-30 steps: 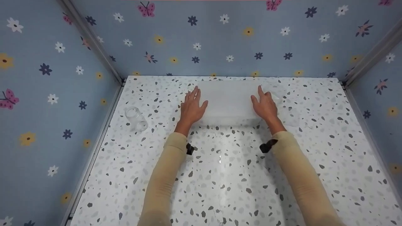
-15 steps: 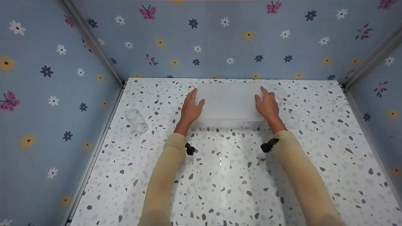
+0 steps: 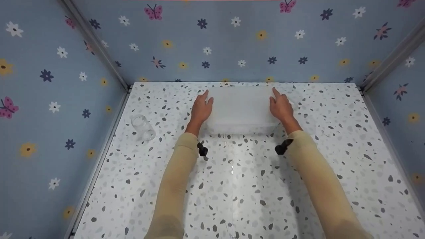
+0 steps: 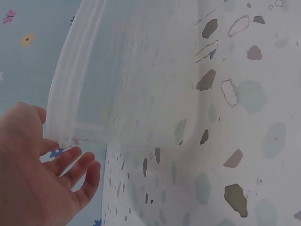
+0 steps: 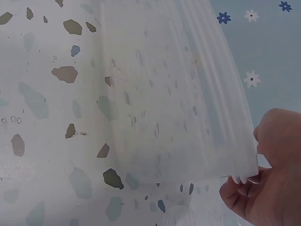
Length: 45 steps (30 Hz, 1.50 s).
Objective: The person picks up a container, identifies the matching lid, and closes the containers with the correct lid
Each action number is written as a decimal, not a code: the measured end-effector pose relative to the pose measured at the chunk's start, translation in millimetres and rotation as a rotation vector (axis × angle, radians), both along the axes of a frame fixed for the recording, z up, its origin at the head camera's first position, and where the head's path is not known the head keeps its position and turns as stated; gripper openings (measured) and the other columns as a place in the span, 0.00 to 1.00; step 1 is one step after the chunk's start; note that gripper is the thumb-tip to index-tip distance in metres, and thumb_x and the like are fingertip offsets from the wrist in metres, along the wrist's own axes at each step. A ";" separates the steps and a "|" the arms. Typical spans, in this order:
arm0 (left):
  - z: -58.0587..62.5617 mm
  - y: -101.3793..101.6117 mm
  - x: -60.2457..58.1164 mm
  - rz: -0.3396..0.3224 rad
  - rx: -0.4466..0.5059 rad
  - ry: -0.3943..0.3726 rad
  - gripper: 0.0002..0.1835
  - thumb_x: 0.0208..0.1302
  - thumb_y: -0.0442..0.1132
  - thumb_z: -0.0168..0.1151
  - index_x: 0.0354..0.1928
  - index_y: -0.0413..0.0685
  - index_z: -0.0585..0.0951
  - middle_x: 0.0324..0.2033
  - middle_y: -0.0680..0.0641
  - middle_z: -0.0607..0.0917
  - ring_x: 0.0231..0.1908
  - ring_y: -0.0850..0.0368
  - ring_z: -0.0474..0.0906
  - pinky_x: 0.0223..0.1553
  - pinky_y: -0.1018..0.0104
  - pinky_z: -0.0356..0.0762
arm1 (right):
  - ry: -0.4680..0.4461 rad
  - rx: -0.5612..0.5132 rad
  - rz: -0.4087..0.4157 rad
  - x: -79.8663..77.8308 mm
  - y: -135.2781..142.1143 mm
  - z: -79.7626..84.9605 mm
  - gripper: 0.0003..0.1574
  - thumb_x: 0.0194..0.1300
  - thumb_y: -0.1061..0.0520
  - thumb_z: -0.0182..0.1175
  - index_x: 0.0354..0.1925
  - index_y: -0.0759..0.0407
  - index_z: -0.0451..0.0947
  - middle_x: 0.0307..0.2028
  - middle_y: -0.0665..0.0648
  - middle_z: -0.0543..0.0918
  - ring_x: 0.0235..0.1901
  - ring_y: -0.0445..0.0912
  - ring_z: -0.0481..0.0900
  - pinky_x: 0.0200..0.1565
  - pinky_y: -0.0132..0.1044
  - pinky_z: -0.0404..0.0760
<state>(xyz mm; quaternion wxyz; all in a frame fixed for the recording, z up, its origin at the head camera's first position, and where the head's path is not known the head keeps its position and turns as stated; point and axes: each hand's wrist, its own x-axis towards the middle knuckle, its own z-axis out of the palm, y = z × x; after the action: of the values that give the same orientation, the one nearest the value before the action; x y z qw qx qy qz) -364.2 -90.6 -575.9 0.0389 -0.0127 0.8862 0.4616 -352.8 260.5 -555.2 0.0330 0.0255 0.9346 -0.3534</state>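
Note:
A translucent plastic storage box (image 3: 240,106) with a flat whitish top sits near the back edge of the table. At its left end, my left hand (image 3: 201,109) holds the rim. In the left wrist view the thumb lies by the rim and the fingers (image 4: 86,181) curl below the corner. My right hand (image 3: 281,107) grips the opposite end. The right wrist view has its fingers (image 5: 233,195) bent under the ridged rim, with the thumb side at the top edge. The undersides of the fingertips are partly hidden.
A clear jar (image 3: 143,127) lies at the left on the speckled white table (image 3: 252,199). Faint transparent material is right of the right hand, too unclear to name. A flowered blue panel (image 3: 222,39) stands right behind the box, with more panels at both sides.
Both hands have shifted along the box's ends. The left fingers, spread at first, have drawn together by the rim, and the right hand has moved outward to the edge. The box stays in place.

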 end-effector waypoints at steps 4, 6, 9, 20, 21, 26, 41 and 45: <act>-43.8 -8.4 -34.3 0.005 -0.119 0.060 0.30 0.91 0.49 0.47 0.89 0.59 0.66 0.70 0.40 0.80 0.58 0.49 0.83 0.63 0.51 0.84 | -0.022 0.038 0.008 -6.2 1.9 -4.8 0.38 0.93 0.56 0.41 0.93 0.50 0.51 0.83 0.73 0.70 0.61 0.70 0.80 0.67 0.68 0.77; -66.8 -11.3 -51.5 0.013 -0.177 0.093 0.30 0.91 0.49 0.45 0.89 0.63 0.66 0.66 0.42 0.81 0.48 0.53 0.81 0.53 0.54 0.84 | -0.025 0.050 0.013 -17.1 8.7 -18.7 0.38 0.93 0.55 0.40 0.93 0.47 0.51 0.86 0.68 0.68 0.71 0.70 0.79 0.72 0.68 0.76; -76.2 -12.0 -58.8 0.008 -0.227 0.096 0.31 0.92 0.49 0.42 0.90 0.61 0.63 0.65 0.41 0.81 0.47 0.54 0.80 0.52 0.55 0.85 | -0.055 0.064 0.020 -30.7 16.8 -34.7 0.38 0.94 0.51 0.40 0.93 0.42 0.48 0.89 0.61 0.63 0.83 0.66 0.70 0.81 0.66 0.71; -61.2 -6.9 -50.4 0.038 -0.149 0.082 0.29 0.93 0.45 0.43 0.89 0.60 0.66 0.66 0.40 0.82 0.57 0.52 0.81 0.67 0.53 0.82 | -0.057 0.057 0.012 -22.6 15.5 -24.8 0.37 0.94 0.50 0.38 0.93 0.39 0.49 0.85 0.66 0.70 0.56 0.63 0.88 0.55 0.60 0.84; -50.9 -6.4 -42.8 0.047 -0.116 0.071 0.29 0.93 0.45 0.45 0.89 0.59 0.67 0.64 0.40 0.82 0.56 0.51 0.81 0.67 0.52 0.80 | -0.047 0.037 0.007 -18.1 13.1 -20.4 0.37 0.94 0.50 0.38 0.93 0.40 0.50 0.86 0.65 0.69 0.61 0.64 0.87 0.60 0.61 0.84; 4.0 0.2 2.2 0.112 -0.040 -0.006 0.30 0.94 0.50 0.44 0.89 0.54 0.65 0.65 0.38 0.84 0.64 0.43 0.81 0.71 0.44 0.76 | -0.044 -0.020 -0.016 12.1 -3.9 10.0 0.39 0.95 0.48 0.35 0.94 0.51 0.45 0.90 0.65 0.59 0.83 0.69 0.68 0.83 0.68 0.67; -62.8 -7.0 -34.4 0.164 -0.223 -0.105 0.26 0.92 0.62 0.41 0.60 0.52 0.81 0.46 0.49 0.88 0.46 0.52 0.84 0.54 0.54 0.78 | -0.048 -0.108 -0.125 14.2 -0.1 -12.0 0.37 0.94 0.46 0.35 0.85 0.66 0.63 0.81 0.72 0.73 0.82 0.65 0.72 0.82 0.61 0.72; -73.2 -9.8 -38.8 0.138 -0.156 -0.069 0.23 0.92 0.61 0.41 0.54 0.53 0.78 0.39 0.50 0.83 0.38 0.55 0.79 0.42 0.60 0.75 | -0.058 -0.102 -0.135 14.2 -2.0 -12.8 0.36 0.95 0.46 0.36 0.85 0.66 0.64 0.81 0.71 0.74 0.82 0.64 0.72 0.84 0.59 0.72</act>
<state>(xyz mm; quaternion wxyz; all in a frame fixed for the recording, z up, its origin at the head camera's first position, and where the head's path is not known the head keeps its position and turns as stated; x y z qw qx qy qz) -403.0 -100.4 -649.1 0.0364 -0.0925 0.9147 0.3918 -338.6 258.4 -567.9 0.0374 0.0967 0.9102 -0.4011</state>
